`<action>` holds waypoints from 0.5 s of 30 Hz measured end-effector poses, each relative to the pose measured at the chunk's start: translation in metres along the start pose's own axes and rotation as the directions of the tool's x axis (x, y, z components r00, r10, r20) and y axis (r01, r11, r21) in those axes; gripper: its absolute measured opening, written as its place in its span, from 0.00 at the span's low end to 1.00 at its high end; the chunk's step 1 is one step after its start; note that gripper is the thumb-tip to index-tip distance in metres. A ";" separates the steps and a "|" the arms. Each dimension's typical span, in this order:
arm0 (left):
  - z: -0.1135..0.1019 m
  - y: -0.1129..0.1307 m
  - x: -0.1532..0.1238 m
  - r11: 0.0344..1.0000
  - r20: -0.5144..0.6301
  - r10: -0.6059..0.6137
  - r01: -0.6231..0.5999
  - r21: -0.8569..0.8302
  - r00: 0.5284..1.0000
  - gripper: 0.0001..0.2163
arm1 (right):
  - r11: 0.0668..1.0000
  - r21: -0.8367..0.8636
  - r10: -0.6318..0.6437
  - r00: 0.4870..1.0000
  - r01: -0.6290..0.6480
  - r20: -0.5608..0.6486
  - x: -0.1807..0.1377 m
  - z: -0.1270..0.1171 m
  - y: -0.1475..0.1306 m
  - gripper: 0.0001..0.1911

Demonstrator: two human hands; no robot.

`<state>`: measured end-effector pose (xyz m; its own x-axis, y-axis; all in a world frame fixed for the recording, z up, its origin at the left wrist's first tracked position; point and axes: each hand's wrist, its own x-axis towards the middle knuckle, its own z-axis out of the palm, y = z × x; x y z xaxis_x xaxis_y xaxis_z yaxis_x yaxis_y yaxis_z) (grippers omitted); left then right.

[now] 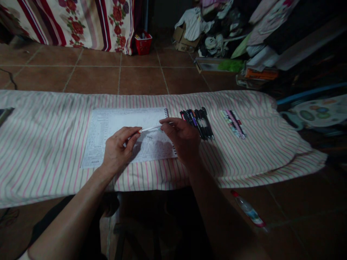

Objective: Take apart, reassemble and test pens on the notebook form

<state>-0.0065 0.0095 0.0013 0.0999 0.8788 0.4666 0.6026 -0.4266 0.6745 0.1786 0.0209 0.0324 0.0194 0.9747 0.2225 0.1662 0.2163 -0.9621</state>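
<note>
The pen is white, on a cream cloth with pink and grey stripes. Further off, a bedspread shows red flowers and maroon stripes, a basket is red, and the floor tiles are terracotta brown.

A slim white pen, held level between left hand and right hand, over printed spiral-bound paper

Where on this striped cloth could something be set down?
Striped cloth shows left of the spiral notebook and right of the pale pen bundle. Crowded where the left hand and right hand meet at a white pen beside the black pens.
</note>
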 end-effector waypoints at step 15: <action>0.002 0.001 -0.002 0.995 0.021 0.067 -0.068 0.069 0.998 0.10 | 0.998 -0.037 -0.043 0.995 0.047 0.090 -0.004 0.015 0.008 0.08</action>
<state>-0.0045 0.0081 -0.0001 0.1565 0.8527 0.4983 0.6475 -0.4696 0.6002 0.1654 0.0200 0.0212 -0.0768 0.9655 0.2488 0.2032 0.2594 -0.9441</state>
